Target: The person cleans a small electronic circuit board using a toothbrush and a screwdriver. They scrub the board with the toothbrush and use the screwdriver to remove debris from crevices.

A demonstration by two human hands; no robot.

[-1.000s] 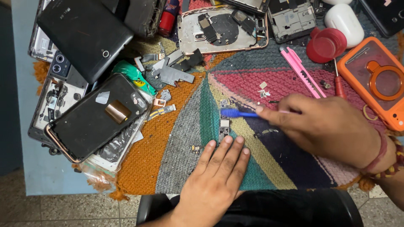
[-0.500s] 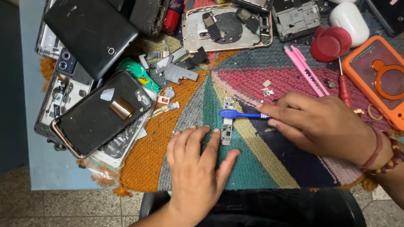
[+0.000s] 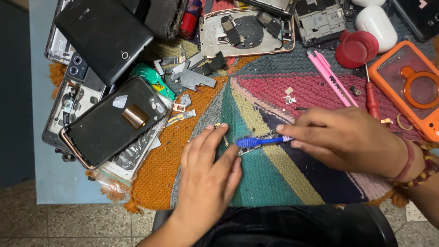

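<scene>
My right hand (image 3: 347,137) grips a small blue-handled tool (image 3: 256,142) that points left, low over a colourful knitted mat (image 3: 274,178). Under the tool's shaft lies a small metal phone part (image 3: 270,135). My left hand (image 3: 208,174) rests flat on the mat with its fingers spread, its fingertips beside that part and the blue handle. A tiny gold piece (image 3: 218,125) lies just beyond my left fingertips.
Dismantled phones and back covers (image 3: 114,121) crowd the left and far side. A pink cutter (image 3: 330,75), a red screwdriver (image 3: 371,98), a red cap (image 3: 356,48), an orange phone case (image 3: 411,87) and a white earbud case (image 3: 376,20) lie at the right. Several loose small parts (image 3: 194,77) are scattered.
My left hand has slid forward and left across the mat. My right hand with the blue tool has come nearer, so the tool now lies across the small metal part.
</scene>
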